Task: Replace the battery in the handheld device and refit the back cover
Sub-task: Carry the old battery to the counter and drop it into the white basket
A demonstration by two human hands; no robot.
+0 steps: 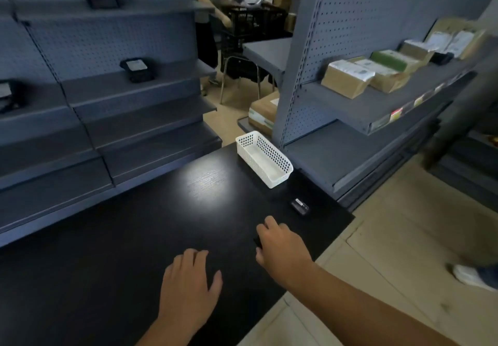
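A person's left hand (188, 286) lies flat, palm down and fingers spread, on a black wood-grain table (121, 251), grasping nothing. To its right, the right hand (283, 246) is cupped, fingers curled, over a small dark object (257, 240) of which only an edge shows at the fingertips; whether the hand actually grips it, and what it is, cannot be told. Beyond the right hand, near the table's right edge, sits a small black battery (300, 206) with a white label whose print is too blurred to read; its long axis runs diagonally, from far-left to near-right. Farther back on the table stands a white perforated basket (264, 158), its long axis on the same diagonal. Grey pegboard shelving (377, 108) to the table's right carries cardboard boxes (347, 77) with pale, illegible labels.
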